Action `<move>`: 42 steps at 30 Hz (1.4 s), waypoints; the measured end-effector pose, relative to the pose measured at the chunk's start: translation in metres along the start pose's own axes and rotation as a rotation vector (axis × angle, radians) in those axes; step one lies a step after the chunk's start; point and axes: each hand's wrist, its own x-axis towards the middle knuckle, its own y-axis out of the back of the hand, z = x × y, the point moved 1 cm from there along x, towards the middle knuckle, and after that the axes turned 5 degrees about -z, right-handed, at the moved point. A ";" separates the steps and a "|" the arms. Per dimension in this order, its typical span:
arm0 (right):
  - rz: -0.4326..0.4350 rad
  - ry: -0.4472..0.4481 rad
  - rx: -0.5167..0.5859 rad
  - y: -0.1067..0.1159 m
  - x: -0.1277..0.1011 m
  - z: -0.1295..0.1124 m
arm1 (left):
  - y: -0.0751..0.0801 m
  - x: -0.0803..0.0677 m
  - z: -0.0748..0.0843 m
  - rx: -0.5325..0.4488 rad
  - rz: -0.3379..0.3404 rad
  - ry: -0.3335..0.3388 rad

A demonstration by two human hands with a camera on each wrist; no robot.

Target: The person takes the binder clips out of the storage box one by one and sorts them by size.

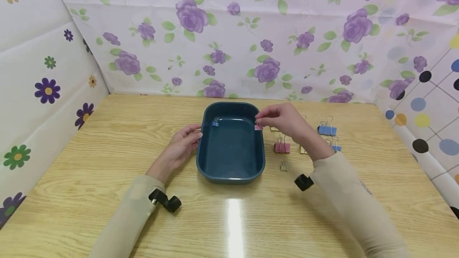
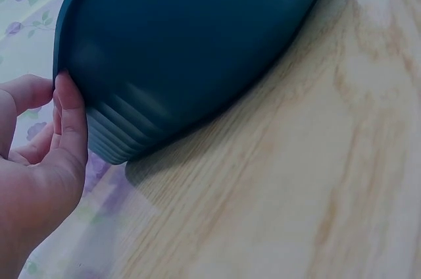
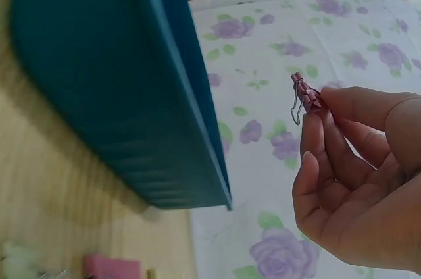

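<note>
A dark teal rectangular tub [image 1: 231, 150] rests on the wooden table, with a small blue binder clip [image 1: 215, 124] inside near its far left corner. At the tub's left side, my left hand [image 1: 183, 146] pinches the rim between thumb and fingers, as the left wrist view shows. My right hand [image 1: 285, 122] holds a small pink binder clip [image 1: 258, 128] by the fingertips, over the tub's right rim near the far corner. In the right wrist view the same clip [image 3: 306, 95] shows a wire handle sticking out from the fingers.
Right of the tub lie a larger pink binder clip [image 1: 282, 148], a tiny gold-toned clip [image 1: 284, 166], a large blue clip [image 1: 327, 130] and another blue clip [image 1: 336, 148]. Gold clips [image 1: 303, 150] are partly hidden by my right arm. A flowered cloth [image 1: 229, 51] hangs behind the table.
</note>
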 end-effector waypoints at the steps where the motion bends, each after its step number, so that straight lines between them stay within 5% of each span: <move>1: -0.003 -0.001 -0.006 0.000 -0.003 0.003 | 0.000 0.000 0.000 -0.001 -0.001 -0.001; 42: 0.029 -0.138 -0.122 0.024 -0.085 0.115 | 0.002 0.000 -0.001 0.024 0.009 0.007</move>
